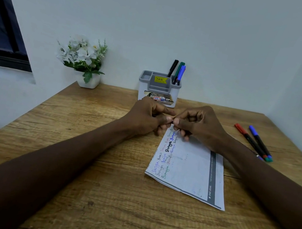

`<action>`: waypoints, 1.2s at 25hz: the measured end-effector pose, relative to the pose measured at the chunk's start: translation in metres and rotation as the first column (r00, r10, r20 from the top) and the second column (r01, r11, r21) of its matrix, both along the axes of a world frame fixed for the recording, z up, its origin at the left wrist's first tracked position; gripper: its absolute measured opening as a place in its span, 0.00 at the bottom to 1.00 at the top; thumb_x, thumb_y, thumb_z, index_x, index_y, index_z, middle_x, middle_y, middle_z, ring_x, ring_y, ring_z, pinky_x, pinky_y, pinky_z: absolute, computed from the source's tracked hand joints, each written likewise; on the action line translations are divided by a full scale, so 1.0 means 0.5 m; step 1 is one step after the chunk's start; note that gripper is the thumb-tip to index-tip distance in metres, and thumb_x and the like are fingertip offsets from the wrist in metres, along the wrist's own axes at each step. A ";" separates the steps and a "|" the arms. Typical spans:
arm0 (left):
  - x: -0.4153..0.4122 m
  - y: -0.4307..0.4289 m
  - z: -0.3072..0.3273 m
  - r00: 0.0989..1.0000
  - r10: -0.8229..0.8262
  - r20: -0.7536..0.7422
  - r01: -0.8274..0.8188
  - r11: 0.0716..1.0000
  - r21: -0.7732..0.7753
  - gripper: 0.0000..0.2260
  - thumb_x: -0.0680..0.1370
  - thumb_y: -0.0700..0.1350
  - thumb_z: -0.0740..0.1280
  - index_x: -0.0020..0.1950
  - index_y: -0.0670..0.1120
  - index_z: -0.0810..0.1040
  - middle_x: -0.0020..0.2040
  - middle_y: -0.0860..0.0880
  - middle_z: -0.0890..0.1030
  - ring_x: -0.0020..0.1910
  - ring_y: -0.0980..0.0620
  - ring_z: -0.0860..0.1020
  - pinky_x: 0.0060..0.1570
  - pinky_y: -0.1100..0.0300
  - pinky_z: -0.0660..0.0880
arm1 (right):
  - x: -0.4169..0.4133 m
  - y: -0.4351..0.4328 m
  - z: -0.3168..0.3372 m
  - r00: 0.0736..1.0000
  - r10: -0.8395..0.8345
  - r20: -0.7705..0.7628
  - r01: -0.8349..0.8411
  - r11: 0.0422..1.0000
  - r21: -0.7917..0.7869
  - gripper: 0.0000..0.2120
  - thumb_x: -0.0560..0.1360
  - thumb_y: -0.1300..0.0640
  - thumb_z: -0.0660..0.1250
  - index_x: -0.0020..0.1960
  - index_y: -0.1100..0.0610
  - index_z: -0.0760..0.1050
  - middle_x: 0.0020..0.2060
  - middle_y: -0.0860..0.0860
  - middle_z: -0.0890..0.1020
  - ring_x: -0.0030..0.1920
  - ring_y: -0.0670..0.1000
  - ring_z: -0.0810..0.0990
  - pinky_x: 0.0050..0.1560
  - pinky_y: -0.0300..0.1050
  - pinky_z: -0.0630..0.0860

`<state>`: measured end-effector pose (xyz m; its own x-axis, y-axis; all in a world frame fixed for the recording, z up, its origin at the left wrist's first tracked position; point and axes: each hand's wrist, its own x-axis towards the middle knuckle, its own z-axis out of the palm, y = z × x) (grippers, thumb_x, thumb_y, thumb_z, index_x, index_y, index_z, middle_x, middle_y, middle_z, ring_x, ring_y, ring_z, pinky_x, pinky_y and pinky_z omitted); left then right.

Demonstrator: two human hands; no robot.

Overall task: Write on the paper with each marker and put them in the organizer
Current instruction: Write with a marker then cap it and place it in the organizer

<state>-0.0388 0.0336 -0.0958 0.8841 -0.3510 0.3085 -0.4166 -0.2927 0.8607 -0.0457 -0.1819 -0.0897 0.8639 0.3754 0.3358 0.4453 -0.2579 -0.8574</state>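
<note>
Forearms (55,160) cropped, hands (147,114) pinch, maybe, half-hidden marker (173,118)

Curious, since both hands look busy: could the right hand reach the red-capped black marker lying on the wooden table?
Probably yes, once freed. The right hand pinches a small item with the left hand; the red-capped black marker lies on the wooden table just to its right, with nothing between.

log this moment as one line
left hand, right hand: pinch small item above paper | organizer: three markers | table: loose markers at right
</note>
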 end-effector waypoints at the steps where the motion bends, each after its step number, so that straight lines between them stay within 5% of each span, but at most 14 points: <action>1: -0.001 -0.001 0.000 1.000 -0.010 0.011 0.010 1.000 0.005 0.13 0.80 0.37 0.70 0.64 0.38 0.82 0.39 0.37 0.85 0.32 0.47 0.82 0.38 0.56 0.82 | 0.000 -0.001 -0.001 1.000 0.000 0.014 0.000 1.000 -0.010 0.07 0.78 0.67 0.72 0.44 0.72 0.82 0.30 0.64 0.82 0.26 0.55 0.78 0.27 0.42 0.76; 4: -0.008 0.002 0.008 0.999 -0.037 0.013 0.036 0.999 0.016 0.12 0.80 0.36 0.70 0.64 0.38 0.82 0.39 0.35 0.85 0.34 0.44 0.84 0.39 0.54 0.83 | 0.004 0.003 -0.002 0.999 -0.002 0.036 0.004 0.998 -0.057 0.08 0.79 0.65 0.72 0.43 0.69 0.82 0.29 0.60 0.82 0.26 0.54 0.77 0.28 0.43 0.75; 7: -0.012 0.008 0.019 0.999 -0.044 -0.032 0.040 0.994 -0.106 0.12 0.81 0.38 0.70 0.63 0.36 0.82 0.43 0.33 0.85 0.37 0.42 0.84 0.39 0.53 0.84 | 0.010 0.009 0.020 0.965 0.029 0.260 0.054 0.950 -0.306 0.08 0.80 0.56 0.70 0.48 0.57 0.86 0.35 0.47 0.86 0.33 0.51 0.81 0.35 0.44 0.76; 9: -0.016 0.009 0.019 0.999 -0.010 -0.048 0.001 0.984 -0.180 0.13 0.82 0.43 0.69 0.62 0.37 0.82 0.45 0.35 0.86 0.40 0.39 0.86 0.42 0.49 0.85 | 0.016 0.011 0.038 0.903 0.079 0.421 0.195 0.800 -0.568 0.11 0.81 0.50 0.66 0.56 0.49 0.85 0.40 0.44 0.86 0.41 0.50 0.82 0.41 0.46 0.76; 11: -0.013 0.008 0.016 0.996 0.060 -0.065 -0.073 0.976 -0.207 0.16 0.83 0.50 0.66 0.62 0.39 0.82 0.45 0.38 0.87 0.41 0.39 0.87 0.43 0.46 0.85 | 0.021 0.007 0.053 0.827 0.091 0.554 0.371 0.652 -0.661 0.11 0.82 0.51 0.65 0.60 0.45 0.83 0.41 0.46 0.82 0.48 0.50 0.78 0.43 0.48 0.73; 14: 0.006 0.021 0.013 0.974 0.204 -0.097 -0.222 0.939 -0.262 0.18 0.85 0.53 0.62 0.62 0.41 0.82 0.43 0.39 0.86 0.40 0.42 0.87 0.43 0.46 0.85 | 0.036 -0.006 0.076 0.800 0.018 0.600 0.432 0.678 -0.595 0.10 0.80 0.54 0.68 0.61 0.46 0.80 0.46 0.50 0.82 0.52 0.53 0.78 0.47 0.49 0.70; 18: 0.019 0.041 0.005 0.947 0.321 0.001 -0.314 0.927 -0.206 0.09 0.82 0.44 0.68 0.57 0.41 0.84 0.41 0.41 0.87 0.39 0.48 0.87 0.45 0.50 0.85 | 0.083 -0.003 0.113 0.789 -0.038 0.613 0.346 0.852 -0.392 0.15 0.76 0.65 0.70 0.61 0.56 0.73 0.49 0.50 0.86 0.45 0.57 0.86 0.49 0.58 0.81; 21: 0.014 0.040 0.005 0.939 0.340 0.058 -0.328 0.933 -0.148 0.06 0.79 0.39 0.72 0.55 0.44 0.85 0.41 0.45 0.87 0.38 0.55 0.86 0.42 0.60 0.84 | 0.112 0.033 0.142 0.763 -0.170 0.624 0.317 0.939 -0.131 0.28 0.76 0.69 0.68 0.72 0.54 0.66 0.51 0.54 0.86 0.45 0.49 0.87 0.48 0.42 0.84; 24: 0.014 0.042 0.004 0.931 0.323 0.169 -0.317 0.946 -0.065 0.08 0.76 0.40 0.75 0.55 0.46 0.86 0.43 0.50 0.87 0.39 0.59 0.85 0.44 0.66 0.81 | 0.148 0.067 0.161 0.729 -0.313 0.608 0.331 0.940 0.087 0.39 0.73 0.71 0.69 0.78 0.49 0.60 0.54 0.57 0.84 0.44 0.44 0.86 0.44 0.33 0.81; 30: 0.016 0.041 0.002 0.924 0.269 0.272 -0.304 0.948 0.095 0.06 0.74 0.46 0.77 0.51 0.50 0.88 0.41 0.56 0.87 0.34 0.57 0.81 0.37 0.68 0.78 | 0.222 0.114 0.158 0.709 -0.454 0.540 0.424 0.886 0.188 0.31 0.75 0.67 0.71 0.74 0.56 0.65 0.38 0.52 0.81 0.35 0.40 0.84 0.37 0.32 0.80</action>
<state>-0.0308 0.0543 -0.0950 0.8521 -0.1475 0.5021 -0.4955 -0.5361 0.6834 0.0652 -0.1248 -0.0107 0.5825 -0.0272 0.8124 0.6895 -0.5128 -0.5115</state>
